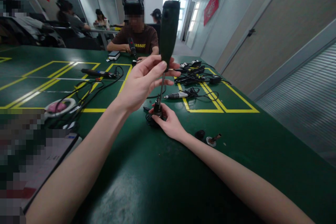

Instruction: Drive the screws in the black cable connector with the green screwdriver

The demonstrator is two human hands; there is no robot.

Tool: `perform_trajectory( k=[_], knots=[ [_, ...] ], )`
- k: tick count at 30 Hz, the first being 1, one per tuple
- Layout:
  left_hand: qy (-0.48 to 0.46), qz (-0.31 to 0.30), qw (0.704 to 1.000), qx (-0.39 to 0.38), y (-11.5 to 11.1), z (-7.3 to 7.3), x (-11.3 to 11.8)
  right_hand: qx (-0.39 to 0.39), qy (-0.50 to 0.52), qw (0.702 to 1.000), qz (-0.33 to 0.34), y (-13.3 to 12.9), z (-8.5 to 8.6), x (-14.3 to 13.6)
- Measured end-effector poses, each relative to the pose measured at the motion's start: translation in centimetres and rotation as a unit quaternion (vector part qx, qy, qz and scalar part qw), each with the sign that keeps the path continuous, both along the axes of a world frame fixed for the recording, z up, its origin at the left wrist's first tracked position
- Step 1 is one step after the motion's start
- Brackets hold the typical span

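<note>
My left hand (141, 82) holds a dark green screwdriver (169, 29) upright, its thumb and fingers round the lower end of the handle. The thin shaft points down to a small dark metal part (157, 108); whether the tip sits in it or beside it, I cannot tell. That part is gripped low down between the thumb and fingers of my right hand (169, 122). A dark coiled cable (151, 119) lies just left of it. Right of my right hand are a black round piece (200, 134) and a metal disc with a copper-coloured stem (211, 141).
On the green table (126, 168) lie a grey-and-black pen-like tool (178, 95), a heap of black cables (193, 75), a blue-and-black tool (97, 73), a tape roll (61, 107) and a tablet-like device (49, 161). A person (139, 38) in a headset sits opposite.
</note>
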State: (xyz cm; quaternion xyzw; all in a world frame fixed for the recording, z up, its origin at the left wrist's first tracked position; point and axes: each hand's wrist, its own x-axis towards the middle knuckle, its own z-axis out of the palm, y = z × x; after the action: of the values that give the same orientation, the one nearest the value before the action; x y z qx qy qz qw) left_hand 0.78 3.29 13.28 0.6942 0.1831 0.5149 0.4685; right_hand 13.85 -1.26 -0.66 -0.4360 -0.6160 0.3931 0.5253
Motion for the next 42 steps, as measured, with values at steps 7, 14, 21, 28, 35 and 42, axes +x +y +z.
perform_trajectory(
  k=[7,14,21,28,35,42],
  knots=[
    [-0.034,0.006,0.999,-0.005,0.53,-0.48,0.02,0.003,-0.003,1.0,0.001,-0.06,0.15,0.05],
    [-0.027,-0.005,0.999,-0.025,0.09,0.05,0.43,0.002,-0.002,1.0,0.007,-0.11,0.28,0.05],
    [-0.052,-0.039,0.997,-0.04,0.26,-0.31,-0.04,0.004,0.004,1.0,0.003,-0.04,0.11,0.01],
    [-0.118,-0.09,0.981,-0.125,-0.11,0.13,0.18,0.008,0.006,1.0,0.002,0.08,-0.19,0.03],
    [-0.097,-0.087,0.984,-0.123,-0.11,0.33,-0.27,0.008,0.01,1.0,0.003,0.06,0.03,-0.04],
    [-0.097,-0.078,0.988,-0.093,0.43,-0.26,-0.52,0.012,0.007,1.0,0.002,0.04,-0.06,-0.01]
  ],
)
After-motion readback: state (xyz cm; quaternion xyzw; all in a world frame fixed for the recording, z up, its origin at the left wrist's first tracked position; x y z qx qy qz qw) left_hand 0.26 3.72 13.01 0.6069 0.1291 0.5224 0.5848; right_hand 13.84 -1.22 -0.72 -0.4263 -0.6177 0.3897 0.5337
